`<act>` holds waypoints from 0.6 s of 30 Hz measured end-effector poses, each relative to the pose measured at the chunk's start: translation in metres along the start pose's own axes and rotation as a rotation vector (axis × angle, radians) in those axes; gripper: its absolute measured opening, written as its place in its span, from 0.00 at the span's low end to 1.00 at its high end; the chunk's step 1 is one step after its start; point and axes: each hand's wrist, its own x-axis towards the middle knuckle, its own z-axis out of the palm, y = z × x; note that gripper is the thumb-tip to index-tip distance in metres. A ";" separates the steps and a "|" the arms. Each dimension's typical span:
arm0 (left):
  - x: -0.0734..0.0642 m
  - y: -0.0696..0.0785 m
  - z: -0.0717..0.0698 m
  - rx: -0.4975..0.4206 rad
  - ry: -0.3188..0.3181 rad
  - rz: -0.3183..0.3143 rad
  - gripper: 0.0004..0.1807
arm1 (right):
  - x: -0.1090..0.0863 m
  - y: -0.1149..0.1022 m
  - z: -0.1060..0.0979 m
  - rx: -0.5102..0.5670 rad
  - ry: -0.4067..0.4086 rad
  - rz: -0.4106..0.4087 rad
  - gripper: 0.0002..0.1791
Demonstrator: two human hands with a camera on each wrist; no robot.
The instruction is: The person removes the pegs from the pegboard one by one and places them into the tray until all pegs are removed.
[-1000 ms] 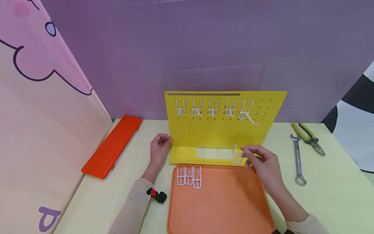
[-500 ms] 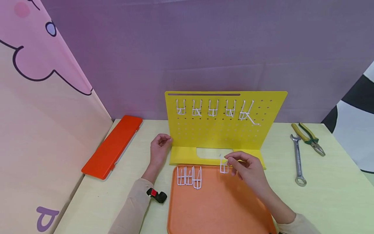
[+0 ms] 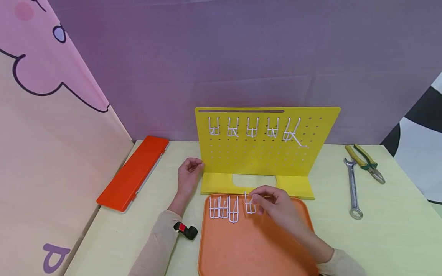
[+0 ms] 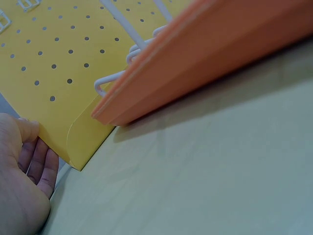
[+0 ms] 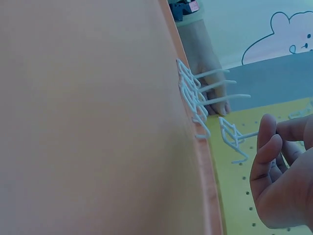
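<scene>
My right hand (image 3: pixel 274 205) pinches a white wire hook (image 3: pixel 250 212) by its prong, over the back part of the orange tray (image 3: pixel 238 249). In the right wrist view the held hook (image 5: pixel 229 132) stands apart from the hooks (image 5: pixel 193 100) lying on the tray. Those 3 white hooks (image 3: pixel 233 212) sit side by side at the tray's back left. My left hand (image 3: pixel 187 178) grips the left edge of the yellow pegboard (image 3: pixel 255 159), thumb in front and fingers behind, as the left wrist view shows. Several white hooks (image 3: pixel 252 132) hang in a row along the board's top.
A long red case (image 3: pixel 134 172) lies at the left. On the right are a wrench (image 3: pixel 352 188) and pliers (image 3: pixel 367 165) with yellow-green handles. The pegboard's foot reaches the tray's back rim. A purple cloth (image 3: pixel 241 57) hangs behind the table.
My right hand has carried the hook left and toward me, from before the pegboard's right foot to over the tray, close to the hooks there. My left hand has stayed put.
</scene>
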 end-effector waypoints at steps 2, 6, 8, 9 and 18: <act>0.000 0.000 0.000 -0.001 -0.001 -0.001 0.04 | 0.002 0.001 0.002 0.004 -0.015 0.003 0.11; 0.000 0.000 0.001 -0.002 0.002 -0.010 0.04 | 0.004 0.002 0.004 0.005 -0.038 -0.010 0.11; 0.000 -0.001 0.001 0.000 0.005 -0.013 0.04 | 0.006 0.003 0.005 -0.007 -0.049 -0.014 0.11; 0.000 -0.001 0.001 0.001 0.006 -0.016 0.04 | 0.006 0.003 0.005 -0.016 -0.055 -0.014 0.11; 0.000 0.000 0.001 0.007 0.011 -0.013 0.03 | 0.011 0.011 0.008 -0.027 -0.107 0.032 0.12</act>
